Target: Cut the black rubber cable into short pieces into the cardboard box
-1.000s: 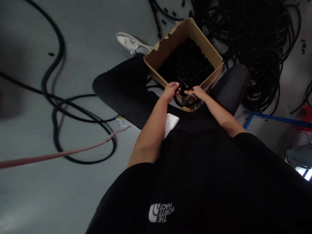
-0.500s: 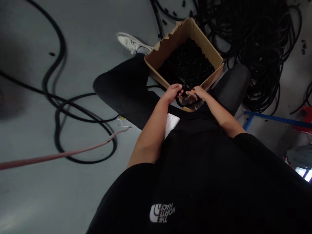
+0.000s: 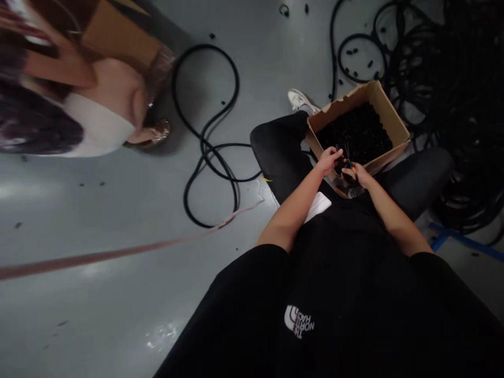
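Note:
Between my knees stands an open cardboard box (image 3: 394,116) with torn edges, filled with small black pieces (image 3: 354,131). Over its near edge, my left hand (image 3: 329,160) is closed on something dark, too small to make out. My right hand (image 3: 360,175) grips a tool with orange and black handles (image 3: 354,171); its dark tip points toward my left hand. Both hands are close together. A black hose (image 3: 246,180) runs across the floor to my leg on the left.
Another person (image 3: 106,100) is at the upper left beside a cardboard box (image 3: 122,34). A large pile of black hose (image 3: 460,79) lies at the right, near a blue bar (image 3: 468,241). A pinkish strip (image 3: 98,256) crosses the left floor.
The view has swung left, so my hands and the box appear farther right and lower. The other person has come into view. My hands remain together at the box edge.

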Tool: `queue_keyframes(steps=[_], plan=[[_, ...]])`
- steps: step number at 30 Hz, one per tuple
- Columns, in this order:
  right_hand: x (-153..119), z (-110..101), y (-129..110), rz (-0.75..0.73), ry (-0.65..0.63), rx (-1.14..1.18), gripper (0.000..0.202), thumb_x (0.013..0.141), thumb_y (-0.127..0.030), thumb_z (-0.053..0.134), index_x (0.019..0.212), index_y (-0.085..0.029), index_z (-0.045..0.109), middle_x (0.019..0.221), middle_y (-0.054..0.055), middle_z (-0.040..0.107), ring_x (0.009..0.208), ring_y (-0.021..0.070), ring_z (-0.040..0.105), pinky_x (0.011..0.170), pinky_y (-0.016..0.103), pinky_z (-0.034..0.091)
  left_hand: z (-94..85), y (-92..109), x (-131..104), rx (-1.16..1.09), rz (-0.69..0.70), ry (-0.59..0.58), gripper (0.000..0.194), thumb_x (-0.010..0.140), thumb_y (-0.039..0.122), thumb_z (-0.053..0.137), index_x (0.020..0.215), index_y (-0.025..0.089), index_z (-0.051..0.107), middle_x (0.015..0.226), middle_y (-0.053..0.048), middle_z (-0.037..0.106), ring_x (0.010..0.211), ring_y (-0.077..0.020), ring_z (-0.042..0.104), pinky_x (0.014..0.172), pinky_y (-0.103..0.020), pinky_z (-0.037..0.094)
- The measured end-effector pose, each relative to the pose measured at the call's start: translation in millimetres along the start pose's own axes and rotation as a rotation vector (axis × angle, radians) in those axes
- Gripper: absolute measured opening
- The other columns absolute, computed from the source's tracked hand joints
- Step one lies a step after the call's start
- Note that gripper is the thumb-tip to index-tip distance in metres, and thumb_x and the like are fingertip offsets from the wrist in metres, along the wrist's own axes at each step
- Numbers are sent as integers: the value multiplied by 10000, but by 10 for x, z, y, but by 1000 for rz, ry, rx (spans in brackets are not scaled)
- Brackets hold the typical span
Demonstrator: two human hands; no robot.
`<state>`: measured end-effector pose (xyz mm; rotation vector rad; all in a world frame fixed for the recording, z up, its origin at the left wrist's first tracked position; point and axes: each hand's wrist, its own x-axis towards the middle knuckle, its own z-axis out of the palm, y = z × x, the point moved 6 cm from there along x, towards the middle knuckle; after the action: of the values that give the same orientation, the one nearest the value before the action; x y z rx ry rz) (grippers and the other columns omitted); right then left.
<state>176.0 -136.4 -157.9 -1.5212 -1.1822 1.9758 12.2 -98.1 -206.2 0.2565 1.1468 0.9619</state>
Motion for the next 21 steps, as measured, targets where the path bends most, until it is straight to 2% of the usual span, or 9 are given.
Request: queue_keyframes(steps=[2, 4, 7, 10, 13, 17, 21], plan=[[-58, 50, -61, 36, -21, -33, 549, 875, -513, 1141, 932, -241, 668, 805, 17, 774, 763, 189, 722, 734, 275, 597, -105, 185, 44, -134, 120, 184, 732, 960, 397, 1210, 915, 265, 491, 830, 60, 683, 796, -128, 752, 878, -261, 634], [-98, 45, -110, 83, -14, -132, 501, 876, -423, 1121, 928, -249, 654, 756, -11, 728, 710, 182, 684, 697, 274, 566, -211, 346, 37, -233, 191, 343, 692, 1034, 410, 1155, 918, 271, 487, 800, 70, 655, 752, -106, 720, 833, -230, 611], [-153, -122, -195, 79, 54, -434, 319, 951, -227, 971, 937, -251, 654, 800, 8, 757, 777, 211, 728, 739, 285, 559, -272, 504, -25, -313, 229, 456, 573, 1166, 378, 1019, 925, 272, 511, 785, 76, 637, 703, -95, 687, 799, -230, 592], [-307, -475, -306, 33, 216, -752, 231, 1000, -191, 884, 965, -254, 665, 1045, 110, 896, 1046, 299, 859, 911, 330, 629, -173, 599, -92, -366, 244, 444, 496, 1237, 292, 912, 931, 275, 521, 767, 85, 608, 689, -96, 679, 853, -251, 630], [-577, -902, -422, 22, 338, -870, 96, 1086, -238, 828, 1154, -233, 760, 1309, 209, 950, 1274, 373, 918, 1047, 379, 678, 48, 697, -138, -329, 235, 408, 498, 1278, 273, 860, 949, 291, 487, 769, 85, 589, 714, -101, 690, 927, -276, 661], [-1015, -1581, -615, 147, 491, -967, 403, 1106, -261, 863, 1502, -212, 811, 1503, 296, 924, 1449, 453, 914, 1055, 432, 699, 393, 882, -156, -271, 246, 356, 440, 1395, 194, 564, 994, 318, 432, 807, 73, 588, 757, -76, 692, 1045, -292, 652], [-1546, -2156, -872, 306, 695, -1122, 459, 1169, -289, 833, 1604, -149, 793, 1480, 364, 911, 1440, 513, 913, 996, 463, 666, 599, 944, -183, -289, 226, 322, 432, 1416, 187, 434, 1005, 320, 428, 802, 73, 582, 758, -71, 690, 1045, -284, 661]])
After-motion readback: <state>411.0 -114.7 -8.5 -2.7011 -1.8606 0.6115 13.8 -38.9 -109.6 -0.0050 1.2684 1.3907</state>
